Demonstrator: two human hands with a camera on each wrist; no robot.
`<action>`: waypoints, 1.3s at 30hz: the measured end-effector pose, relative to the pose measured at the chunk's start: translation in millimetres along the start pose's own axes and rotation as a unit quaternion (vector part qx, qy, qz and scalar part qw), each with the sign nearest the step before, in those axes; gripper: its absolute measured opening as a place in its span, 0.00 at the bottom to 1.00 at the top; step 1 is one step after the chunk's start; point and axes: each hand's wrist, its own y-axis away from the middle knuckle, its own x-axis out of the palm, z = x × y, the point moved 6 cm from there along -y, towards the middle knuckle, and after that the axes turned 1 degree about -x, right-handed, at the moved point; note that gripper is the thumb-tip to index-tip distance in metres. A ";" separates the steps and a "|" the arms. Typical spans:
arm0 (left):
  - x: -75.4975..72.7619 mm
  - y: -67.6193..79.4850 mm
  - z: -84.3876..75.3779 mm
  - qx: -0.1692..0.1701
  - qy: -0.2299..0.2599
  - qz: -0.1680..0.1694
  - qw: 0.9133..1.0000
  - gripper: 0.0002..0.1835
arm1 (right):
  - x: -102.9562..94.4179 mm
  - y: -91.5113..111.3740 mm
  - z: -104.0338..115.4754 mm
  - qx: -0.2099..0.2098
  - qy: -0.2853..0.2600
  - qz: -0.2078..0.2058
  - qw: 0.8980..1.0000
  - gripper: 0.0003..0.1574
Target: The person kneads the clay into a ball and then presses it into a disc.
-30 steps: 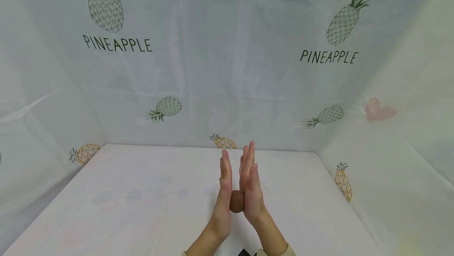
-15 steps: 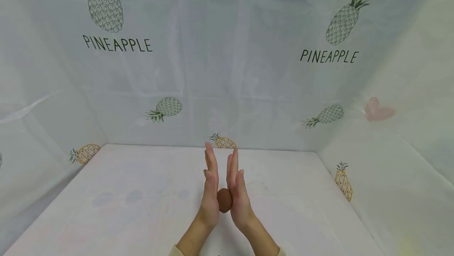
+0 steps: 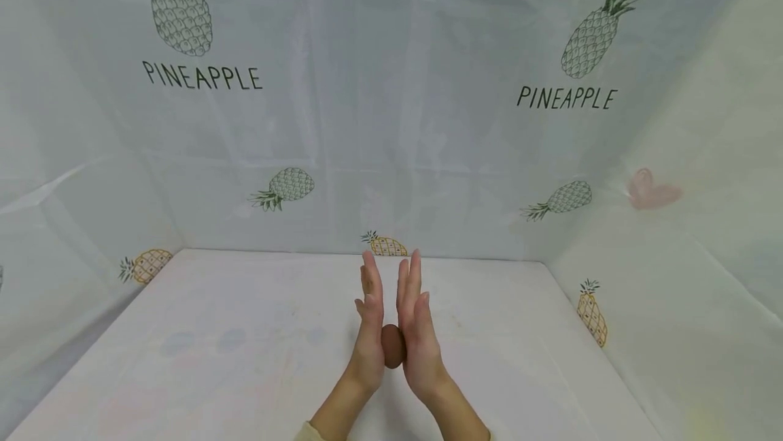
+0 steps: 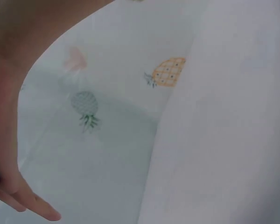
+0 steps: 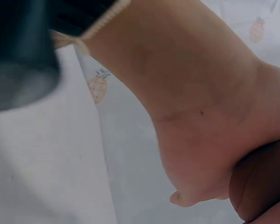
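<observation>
Between the two palms sits a brown ball [image 3: 393, 346] that looks like modelling clay, slightly taller than wide in the head view. My left hand [image 3: 370, 339] presses it from the left with fingers straight and pointing away. From the other side my right hand [image 3: 418, 339] presses it with its palm, fingers also extended. Both thumbs stand up along the near edges. The right wrist view shows the clay ball [image 5: 261, 182] close up, a fine crease along its surface. Only a dark sliver of it shows at the edge of the left wrist view.
A white table [image 3: 245, 386] lies under the hands, with faint coloured smudges on its left part. Pale sheeting [image 3: 379, 121] printed with pineapples encloses the back and both sides. A dark object [image 5: 23, 56] fills a corner of the right wrist view.
Both hands, with the clay ball between them, have shifted left and then slightly back right. The palms slide against each other, so the fingertips' relative heights change. The ball now looks narrower and taller.
</observation>
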 end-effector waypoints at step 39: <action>-0.1 5.6 -32.5 0.061 0.024 -0.001 0.998 0.33 | 3.8 -4.3 -17.8 -0.060 -0.005 0.060 0.996 0.36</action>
